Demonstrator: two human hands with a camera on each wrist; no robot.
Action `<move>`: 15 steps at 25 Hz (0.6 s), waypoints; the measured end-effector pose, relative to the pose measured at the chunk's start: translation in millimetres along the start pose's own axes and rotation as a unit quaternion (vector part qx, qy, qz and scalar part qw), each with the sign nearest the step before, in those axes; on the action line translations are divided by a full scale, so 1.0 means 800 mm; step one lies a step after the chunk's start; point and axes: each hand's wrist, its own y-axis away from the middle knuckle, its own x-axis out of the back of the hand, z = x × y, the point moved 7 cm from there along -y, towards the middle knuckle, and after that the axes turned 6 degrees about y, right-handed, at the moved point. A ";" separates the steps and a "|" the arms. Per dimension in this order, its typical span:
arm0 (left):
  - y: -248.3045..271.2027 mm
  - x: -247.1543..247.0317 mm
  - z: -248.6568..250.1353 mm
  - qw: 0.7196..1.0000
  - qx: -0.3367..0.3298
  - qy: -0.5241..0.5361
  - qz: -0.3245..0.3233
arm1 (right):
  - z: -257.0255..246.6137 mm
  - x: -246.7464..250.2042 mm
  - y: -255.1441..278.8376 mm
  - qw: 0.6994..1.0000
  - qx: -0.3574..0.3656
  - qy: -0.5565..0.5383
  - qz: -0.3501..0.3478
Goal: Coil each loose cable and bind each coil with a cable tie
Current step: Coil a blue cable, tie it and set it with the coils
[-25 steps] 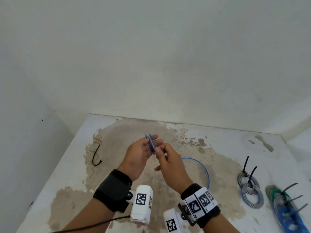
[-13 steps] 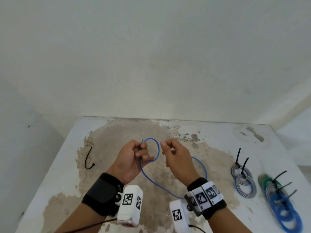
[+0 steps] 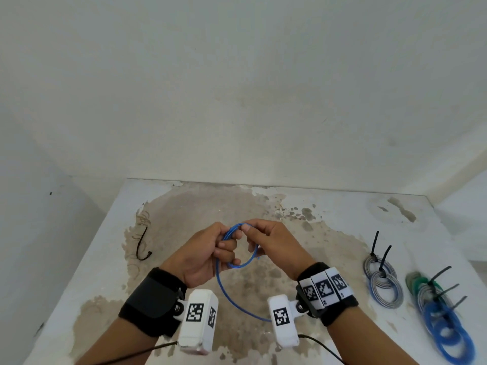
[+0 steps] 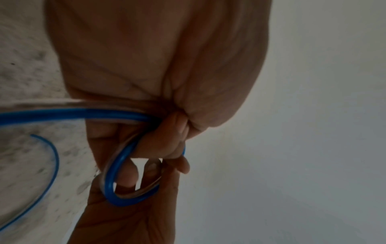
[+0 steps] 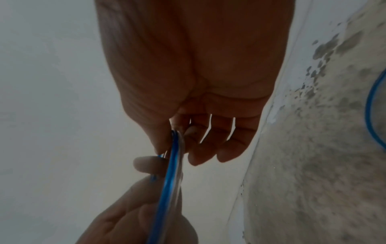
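Observation:
A thin blue cable [image 3: 224, 288] is held above the stained table [image 3: 87, 275] between both hands. My left hand [image 3: 208, 248] grips a small coil of it [image 4: 112, 186] with curled fingers. My right hand [image 3: 266, 241] pinches the top of the same coil [image 5: 173, 158] between thumb and forefinger. The loose tail [image 3: 245, 309] hangs down in a curve and passes behind the right wrist camera. A black cable tie [image 3: 142, 246] lies on the table at the left, apart from both hands.
Bound coils lie at the table's right: two grey ones [image 3: 382, 280] with black ties, then a green, grey and blue pile [image 3: 442, 312] near the right edge. White walls close in the table at the back and left.
The hands came together: the right hand moved left onto the loop that the left hand holds, and the coil now has more turns. The hanging tail is shorter.

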 end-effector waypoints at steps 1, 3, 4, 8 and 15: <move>0.000 0.000 -0.001 1.000 0.003 0.003 -0.008 | 0.002 -0.003 0.001 1.000 -0.008 -0.011 -0.008; -0.001 -0.001 -0.004 1.000 0.003 0.011 -0.026 | 0.005 -0.006 0.003 0.999 -0.023 -0.036 -0.017; -0.002 -0.002 -0.006 0.999 0.002 0.013 -0.034 | 0.004 -0.006 0.003 0.998 -0.025 -0.048 -0.017; -0.007 -0.002 -0.001 0.995 -0.052 0.080 -0.036 | -0.004 -0.008 0.003 0.996 -0.029 -0.066 0.049; 0.000 0.021 0.065 0.924 -0.266 0.273 -0.013 | 0.010 -0.071 0.060 0.969 -0.152 0.068 -0.183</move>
